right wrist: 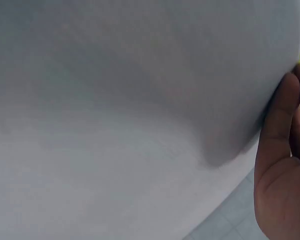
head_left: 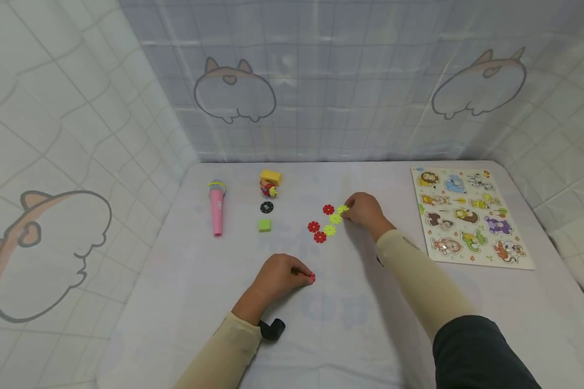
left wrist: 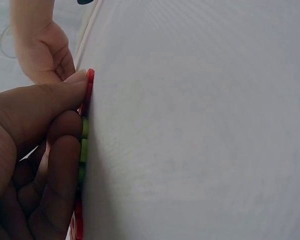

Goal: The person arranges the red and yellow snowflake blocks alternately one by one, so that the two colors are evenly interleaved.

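Note:
My left hand (head_left: 281, 275) pinches a red notched plastic disc (head_left: 312, 277) between thumb and fingers, near the table's middle; the same red disc (left wrist: 89, 84) shows edge-on in the left wrist view. Farther back, my right hand (head_left: 364, 209) pinches the edge of a yellow-green notched disc (head_left: 343, 209). Two more yellow-green discs (head_left: 336, 219) lie in a slanting row below it. Close by on the left are a red disc (head_left: 328, 209) and two other red discs (head_left: 313, 227). In the right wrist view, the right hand's fingers (right wrist: 282, 107) are at the frame's edge, partly cut off.
Left of the discs are a pink toy microphone (head_left: 217, 210), a yellow block (head_left: 271, 176), a small red-and-yellow toy (head_left: 268, 188), a black disc (head_left: 266, 207) and a green block (head_left: 265, 226). An animal puzzle board (head_left: 467, 216) lies at the right. Curtains (head_left: 321, 108) hang behind the table.

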A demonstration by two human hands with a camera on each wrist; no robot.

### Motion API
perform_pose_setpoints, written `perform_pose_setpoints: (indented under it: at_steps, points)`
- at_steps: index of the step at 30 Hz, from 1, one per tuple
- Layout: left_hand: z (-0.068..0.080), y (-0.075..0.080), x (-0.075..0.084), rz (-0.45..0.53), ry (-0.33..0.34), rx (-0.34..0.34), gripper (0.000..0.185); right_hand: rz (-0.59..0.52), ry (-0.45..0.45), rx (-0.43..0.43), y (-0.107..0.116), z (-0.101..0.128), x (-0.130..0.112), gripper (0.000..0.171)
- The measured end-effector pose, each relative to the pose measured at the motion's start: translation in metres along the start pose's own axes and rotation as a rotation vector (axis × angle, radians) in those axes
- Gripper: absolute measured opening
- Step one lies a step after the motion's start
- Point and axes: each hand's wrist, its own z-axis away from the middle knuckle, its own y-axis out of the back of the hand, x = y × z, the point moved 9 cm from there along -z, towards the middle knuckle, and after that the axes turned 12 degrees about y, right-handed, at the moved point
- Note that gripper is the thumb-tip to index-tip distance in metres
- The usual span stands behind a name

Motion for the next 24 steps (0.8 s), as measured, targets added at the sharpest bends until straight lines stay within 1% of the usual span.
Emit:
perform_pose_setpoints:
  at_steps: [2,4,8,11,13,16,18,24]
  points:
    - [0.000,0.000,0.000,-0.002,-0.008,0.000,0.008,-0.023,-0.016,0.028,0.002,0.003,0.002,0.029]
    - [0.000,0.000,0.001,-0.003,-0.009,-0.001,0.007,-0.089,-0.042,0.055,0.002,0.005,0.005,0.027]
    - [0.000,0.000,0.002,-0.001,-0.008,-0.003,0.008,-0.270,-0.112,0.075,0.000,0.011,0.015,0.024]
    - [-0.001,-0.001,0.001,0.006,-0.004,-0.006,0.008,-0.417,-0.155,0.068,0.001,0.019,0.022,0.025]
    - [-0.001,-0.002,0.000,0.007,0.004,-0.005,0.007,-0.486,-0.176,0.060,0.002,0.025,0.027,0.026]
    - [-0.002,-0.002,-0.001,0.010,0.018,-0.006,0.007,-0.532,-0.197,0.047,0.006,0.037,0.035,0.028]
    - [-0.002,-0.002,-0.001,0.011,0.024,-0.006,0.007,-0.537,-0.203,0.037,0.007,0.047,0.041,0.030]
    - [-0.003,-0.001,-0.002,0.000,0.010,-0.001,0.008,-0.630,-0.164,-0.006,0.002,0.082,0.046,0.032]
